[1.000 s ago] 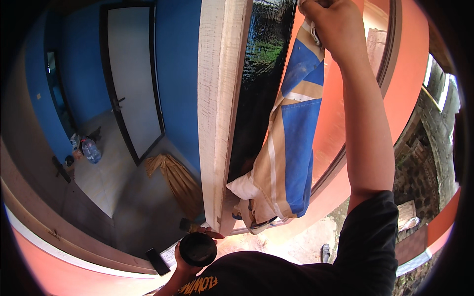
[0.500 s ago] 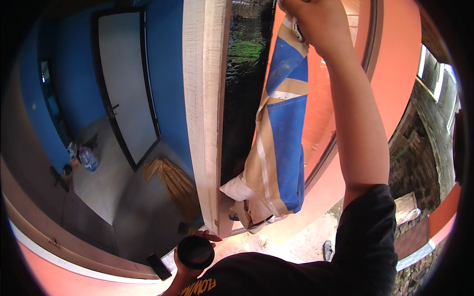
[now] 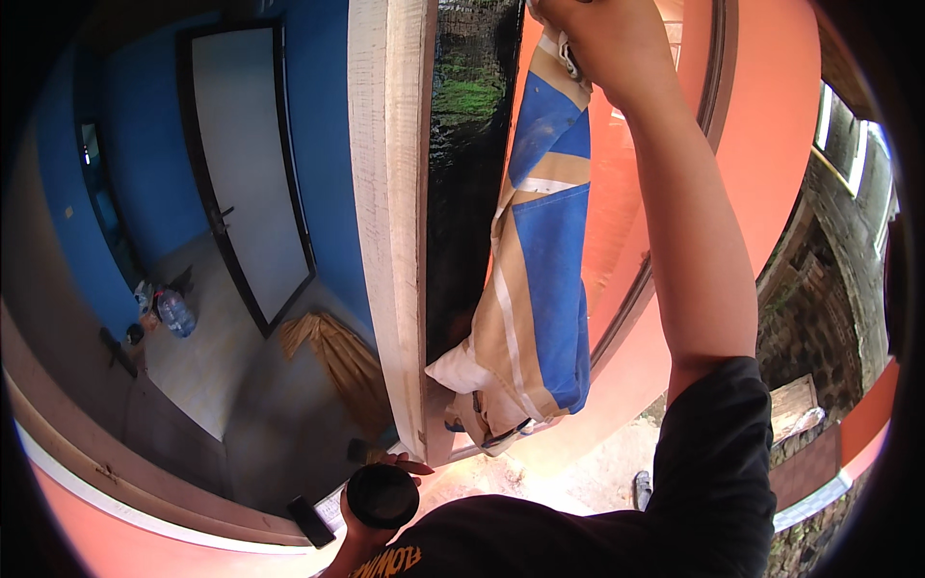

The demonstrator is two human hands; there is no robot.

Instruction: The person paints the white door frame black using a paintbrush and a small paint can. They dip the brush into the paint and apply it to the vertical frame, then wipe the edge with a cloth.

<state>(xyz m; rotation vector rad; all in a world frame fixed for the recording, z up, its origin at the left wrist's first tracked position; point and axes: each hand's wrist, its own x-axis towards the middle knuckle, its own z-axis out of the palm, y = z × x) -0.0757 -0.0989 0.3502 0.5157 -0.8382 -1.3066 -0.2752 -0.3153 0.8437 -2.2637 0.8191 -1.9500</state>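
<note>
Low in the view, my left hand (image 3: 358,532) is wrapped round a round black cup (image 3: 383,498). A paintbrush (image 3: 413,467) with a reddish handle lies across the cup's far side, by the fingertips of that hand. My right hand (image 3: 612,43) is raised to the top edge, its fingers partly cut off, and grips a bunched blue and tan cloth (image 3: 551,241). The cloth hangs down in front of a glossy black board (image 3: 469,183). Along the board's left side runs a pale wooden post (image 3: 390,212).
Left of the post is a blue room with a white door (image 3: 246,144) in a dark frame. A brown cloth (image 3: 337,361) and a plastic bottle (image 3: 176,314) are on its floor. An orange wall (image 3: 771,125) stands at right; a sandal (image 3: 643,489) lies below.
The post, board and hanging cloth sit slightly farther left in view. My right hand has shifted slightly left with the cloth. The brush's bristles show more beside the cup.
</note>
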